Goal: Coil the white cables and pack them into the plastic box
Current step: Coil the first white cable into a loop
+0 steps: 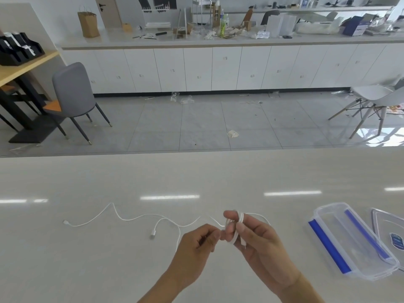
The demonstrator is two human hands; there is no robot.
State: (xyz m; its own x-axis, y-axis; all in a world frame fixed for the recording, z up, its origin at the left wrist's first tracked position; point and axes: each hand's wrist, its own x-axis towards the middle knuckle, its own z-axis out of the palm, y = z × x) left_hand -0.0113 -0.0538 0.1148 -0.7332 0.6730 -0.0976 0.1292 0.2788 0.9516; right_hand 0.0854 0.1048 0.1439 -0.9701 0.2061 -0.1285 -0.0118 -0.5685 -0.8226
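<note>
My right hand (255, 239) holds a small coil of white cable (237, 224) wound around its fingers, just above the table. My left hand (197, 248) sits right beside it, fingers pinched on the cable strand leading into the coil. More white cable (135, 218) trails loosely across the table to the left, with one plug (65, 221) at the far left and another plug (153, 235) nearer the middle. I cannot tell whether this is one cable or two. The clear plastic box (358, 265) with blue clips stands open at the right, nothing visible inside.
The box's clear lid (391, 228) lies just right of the box at the frame edge. The pale table (87, 270) ends at a far edge, with tiled floor, chairs and a cluttered counter beyond.
</note>
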